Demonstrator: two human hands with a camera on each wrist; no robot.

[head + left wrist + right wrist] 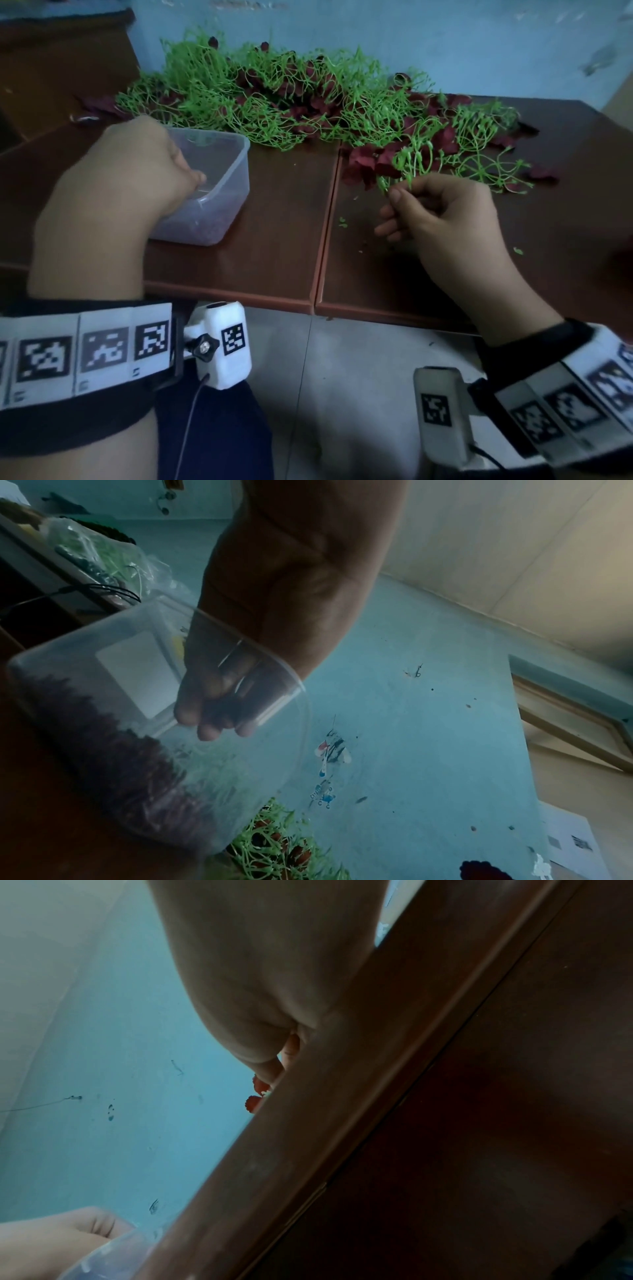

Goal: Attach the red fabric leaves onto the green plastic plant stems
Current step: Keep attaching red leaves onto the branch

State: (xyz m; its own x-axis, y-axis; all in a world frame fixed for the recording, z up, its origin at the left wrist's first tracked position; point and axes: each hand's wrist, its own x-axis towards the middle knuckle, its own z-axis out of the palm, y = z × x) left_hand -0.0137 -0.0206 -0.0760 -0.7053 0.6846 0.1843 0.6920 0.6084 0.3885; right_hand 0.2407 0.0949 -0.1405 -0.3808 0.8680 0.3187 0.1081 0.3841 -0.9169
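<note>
My right hand [397,193] pinches a green plastic stem sprig [412,159] between thumb and forefinger, low over the table; dark red fabric leaves [368,166] hang on its left side. In the right wrist view only a fingertip [274,1066] and two red leaves [258,1093] show past the table edge. My left hand [191,178] reaches into a clear plastic box [239,161]. Its fingers [219,723] are bunched together inside the box, above the loose red leaves [113,750] on its floor. Whether they pinch a leaf is not visible.
A long heap of green stems and red leaves [274,99] runs along the back of the brown table [284,222], against a blue wall. Small green scraps [343,223] lie near my right hand. The table's front edge [239,298] is close to my wrists.
</note>
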